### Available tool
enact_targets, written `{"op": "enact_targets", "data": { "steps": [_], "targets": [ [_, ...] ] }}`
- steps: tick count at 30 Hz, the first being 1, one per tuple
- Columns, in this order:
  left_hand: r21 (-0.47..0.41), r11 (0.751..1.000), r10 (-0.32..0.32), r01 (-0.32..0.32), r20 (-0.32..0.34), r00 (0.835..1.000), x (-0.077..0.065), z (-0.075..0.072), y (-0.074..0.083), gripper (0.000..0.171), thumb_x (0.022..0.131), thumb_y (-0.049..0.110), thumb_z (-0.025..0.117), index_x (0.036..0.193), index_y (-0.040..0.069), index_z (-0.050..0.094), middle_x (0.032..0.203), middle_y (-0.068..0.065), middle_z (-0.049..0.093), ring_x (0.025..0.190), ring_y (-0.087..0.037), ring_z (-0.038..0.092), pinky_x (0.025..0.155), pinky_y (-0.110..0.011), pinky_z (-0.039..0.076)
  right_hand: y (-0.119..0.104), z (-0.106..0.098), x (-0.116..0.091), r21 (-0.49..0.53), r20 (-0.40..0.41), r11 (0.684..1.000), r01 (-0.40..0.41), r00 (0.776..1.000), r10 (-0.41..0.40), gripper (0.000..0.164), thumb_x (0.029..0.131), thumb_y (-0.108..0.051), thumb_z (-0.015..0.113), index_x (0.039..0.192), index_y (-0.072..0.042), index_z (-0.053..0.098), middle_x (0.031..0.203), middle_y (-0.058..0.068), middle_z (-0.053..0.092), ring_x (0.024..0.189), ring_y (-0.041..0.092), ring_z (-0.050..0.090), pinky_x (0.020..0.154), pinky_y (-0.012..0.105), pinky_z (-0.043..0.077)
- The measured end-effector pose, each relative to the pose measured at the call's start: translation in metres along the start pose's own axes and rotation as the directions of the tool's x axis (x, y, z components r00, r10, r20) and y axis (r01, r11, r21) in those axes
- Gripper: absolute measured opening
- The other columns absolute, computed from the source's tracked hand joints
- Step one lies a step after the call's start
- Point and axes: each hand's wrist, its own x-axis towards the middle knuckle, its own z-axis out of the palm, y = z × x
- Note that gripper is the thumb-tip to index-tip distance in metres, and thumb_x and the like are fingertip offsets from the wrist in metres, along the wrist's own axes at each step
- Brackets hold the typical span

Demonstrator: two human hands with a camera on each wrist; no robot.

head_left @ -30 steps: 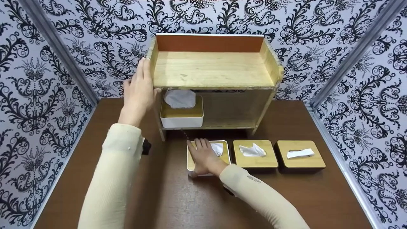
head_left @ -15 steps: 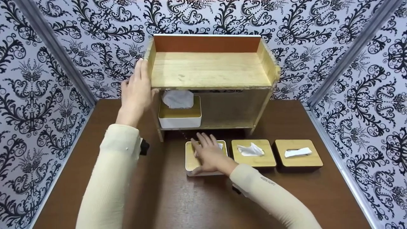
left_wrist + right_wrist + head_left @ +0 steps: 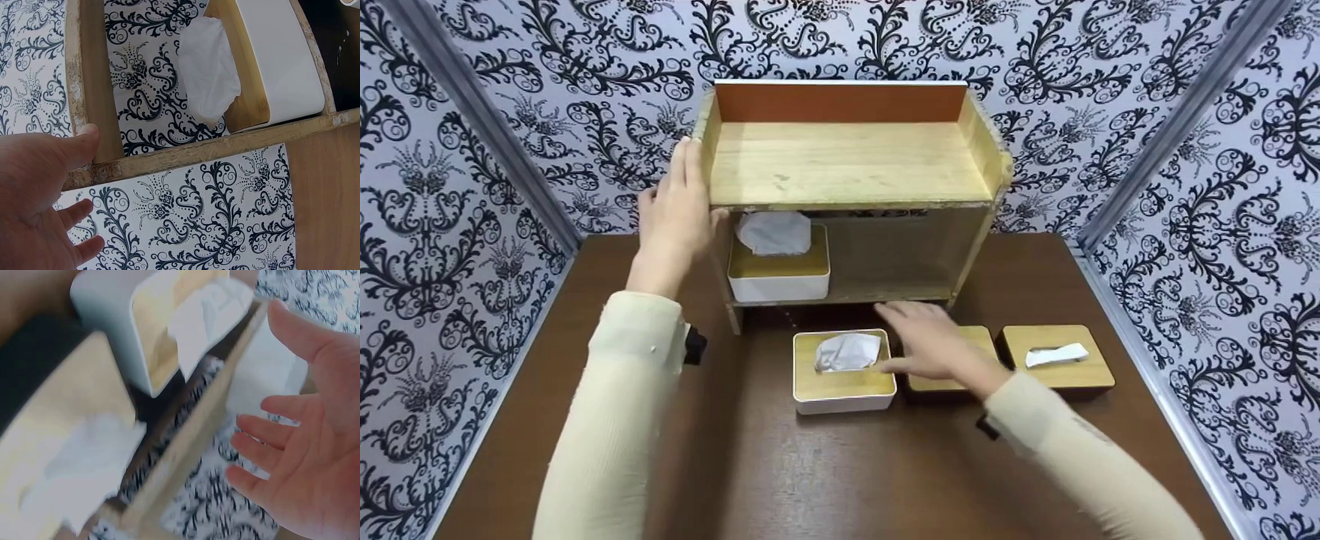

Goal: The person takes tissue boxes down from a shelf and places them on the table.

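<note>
My left hand (image 3: pixel 675 217) holds the left side of a small wooden shelf (image 3: pixel 847 161), fingers along its outer face. In the left wrist view my thumb (image 3: pixel 79 147) lies across the panel's front edge. A white tissue box (image 3: pixel 780 288) with a wooden lid sits at the left of the lower shelf, tissue sticking out. In front of the shelf stands another white tissue box (image 3: pixel 844 403). My right hand (image 3: pixel 930 349), fingers spread and holding nothing, is between that box and a dark tissue box with a wooden lid (image 3: pixel 984 346), partly covering the latter.
Another dark tissue box (image 3: pixel 1057 360) with a wooden lid stands at the right end of the row on the brown table (image 3: pixel 802 480). Patterned walls (image 3: pixel 1207 150) with grey corner posts enclose the table at the back and sides.
My right hand has left the front white tissue box and moved right, over the nearer dark one. My left hand has stayed on the shelf. The view has shifted slightly.
</note>
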Motion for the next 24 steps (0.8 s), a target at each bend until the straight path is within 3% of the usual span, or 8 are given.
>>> {"op": "enact_targets", "data": {
  "steps": [13,18,24],
  "targets": [
    [-0.004,1.000,0.001,-0.001,0.003,1.000,-0.002,-0.002,-0.001,0.098,0.093,0.027,0.065,0.156,0.012,-0.008,0.166,-0.010,-0.002,0.138,-0.044,0.037,0.110,-0.066,0.030,0.060,-0.052,-0.035,0.042,0.040,0.992,-0.121,0.992,0.120,0.097,0.081,-0.056,0.070,0.151,-0.002,0.030,0.149,0.024,0.042,0.134,0.045,0.044,0.111,0.062,0.034],
    [0.002,1.000,0.002,-0.002,0.004,1.000,-0.002,-0.002,-0.002,0.098,0.093,0.027,0.065,0.156,0.011,-0.008,0.166,-0.011,-0.003,0.139,-0.044,0.035,0.110,-0.067,0.030,0.077,-0.063,-0.039,0.051,0.032,0.985,-0.162,0.986,0.161,0.093,0.084,-0.049,0.070,0.151,0.000,0.029,0.149,0.028,0.040,0.135,0.049,0.040,0.110,0.067,0.032],
    [0.014,1.000,0.005,-0.005,-0.006,1.000,-0.001,0.000,-0.001,0.098,0.092,0.028,0.065,0.156,0.012,-0.008,0.166,-0.011,0.000,0.138,-0.045,0.036,0.110,-0.066,0.031,0.090,-0.068,-0.041,0.063,0.032,0.979,-0.196,0.980,0.195,0.092,0.085,-0.045,0.070,0.152,0.001,0.027,0.151,0.029,0.037,0.138,0.048,0.036,0.114,0.062,0.030]
  ]
}}
